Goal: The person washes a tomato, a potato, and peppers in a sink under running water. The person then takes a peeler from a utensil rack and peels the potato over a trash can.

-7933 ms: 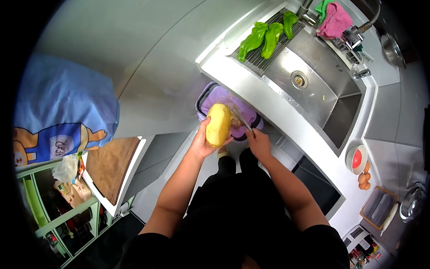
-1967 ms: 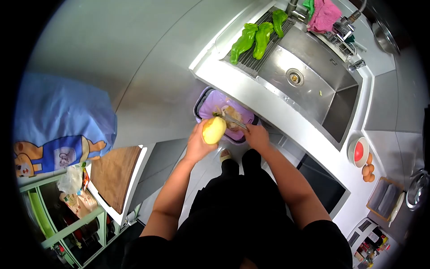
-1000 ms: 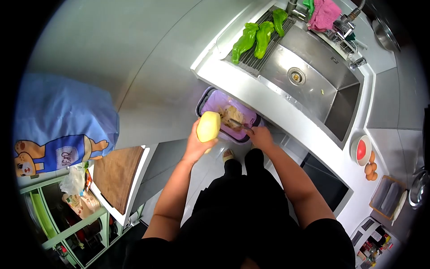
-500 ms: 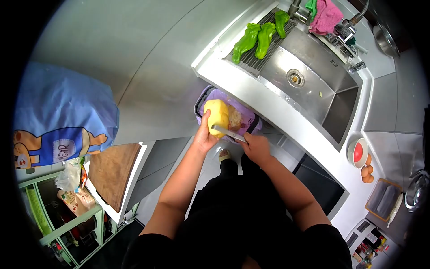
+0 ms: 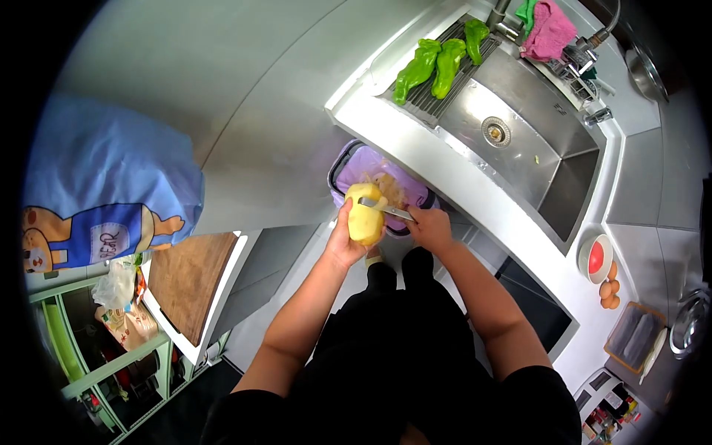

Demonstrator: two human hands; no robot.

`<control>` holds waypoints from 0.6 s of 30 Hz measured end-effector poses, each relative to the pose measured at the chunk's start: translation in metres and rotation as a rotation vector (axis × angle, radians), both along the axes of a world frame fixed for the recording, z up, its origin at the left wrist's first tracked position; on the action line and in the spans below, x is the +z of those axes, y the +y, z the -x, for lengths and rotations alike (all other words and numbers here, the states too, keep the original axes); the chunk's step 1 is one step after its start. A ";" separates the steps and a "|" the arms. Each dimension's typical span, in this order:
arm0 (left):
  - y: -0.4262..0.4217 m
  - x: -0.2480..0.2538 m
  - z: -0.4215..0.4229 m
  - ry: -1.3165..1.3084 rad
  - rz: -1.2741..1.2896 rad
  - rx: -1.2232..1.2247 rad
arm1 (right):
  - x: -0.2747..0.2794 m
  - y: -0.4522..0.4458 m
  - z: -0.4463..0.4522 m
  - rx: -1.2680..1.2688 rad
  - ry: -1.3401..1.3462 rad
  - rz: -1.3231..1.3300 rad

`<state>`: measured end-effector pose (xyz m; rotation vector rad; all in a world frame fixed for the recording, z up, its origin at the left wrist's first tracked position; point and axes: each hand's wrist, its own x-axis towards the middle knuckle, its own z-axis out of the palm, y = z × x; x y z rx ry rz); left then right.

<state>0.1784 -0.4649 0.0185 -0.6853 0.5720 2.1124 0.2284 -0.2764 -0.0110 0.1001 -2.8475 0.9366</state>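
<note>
A pale yellow peeled potato (image 5: 364, 225) is held upright in my left hand (image 5: 343, 240), the fingers wrapped round its lower part. My right hand (image 5: 432, 229) grips the handle of a metal peeler (image 5: 393, 211), whose head rests against the upper part of the potato. Just behind and below both hands is a bin with a purple liner (image 5: 356, 165). Pale peelings (image 5: 391, 190) lie inside it, partly hidden by the potato and the peeler.
Green peppers (image 5: 417, 72) lie on the rack beside the sink (image 5: 512, 89). On the right counter are a bowl (image 5: 604, 254), several eggs (image 5: 606, 295) and a lidded container (image 5: 635, 337). A wooden board (image 5: 191, 285) and a blue bag (image 5: 111, 163) are at the left.
Since half a second ago, the peeler head has moved from the lower part of the potato to its upper part. Earlier the peeler was over the bin, apart from the potato.
</note>
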 end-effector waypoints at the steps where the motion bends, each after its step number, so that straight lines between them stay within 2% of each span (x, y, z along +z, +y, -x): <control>1: -0.002 -0.005 -0.004 -0.051 -0.001 0.020 | -0.002 0.001 0.001 0.021 -0.081 -0.026; 2: -0.002 -0.008 -0.005 -0.095 -0.007 0.036 | -0.006 0.002 0.004 0.020 -0.078 -0.027; 4: -0.004 0.000 -0.008 -0.053 -0.025 -0.016 | -0.018 0.005 0.009 -0.113 -0.272 0.009; 8: -0.005 0.015 -0.006 0.107 -0.073 -0.095 | -0.056 0.019 0.006 -0.146 -0.301 0.051; 9: -0.005 0.010 -0.002 0.108 -0.065 -0.063 | -0.082 0.023 0.003 -0.183 -0.329 0.091; 11: -0.005 0.011 0.005 0.117 -0.011 -0.034 | -0.091 0.026 0.000 -0.217 -0.360 0.125; 14: -0.010 0.008 0.010 0.137 0.057 -0.030 | -0.043 0.014 -0.005 -0.197 -0.341 0.123; 17: -0.011 0.002 0.009 0.111 0.023 -0.024 | 0.016 -0.004 -0.019 -0.238 -0.300 0.260; 18: -0.008 0.001 0.009 0.094 0.070 -0.006 | 0.023 -0.008 -0.025 -0.123 -0.172 0.186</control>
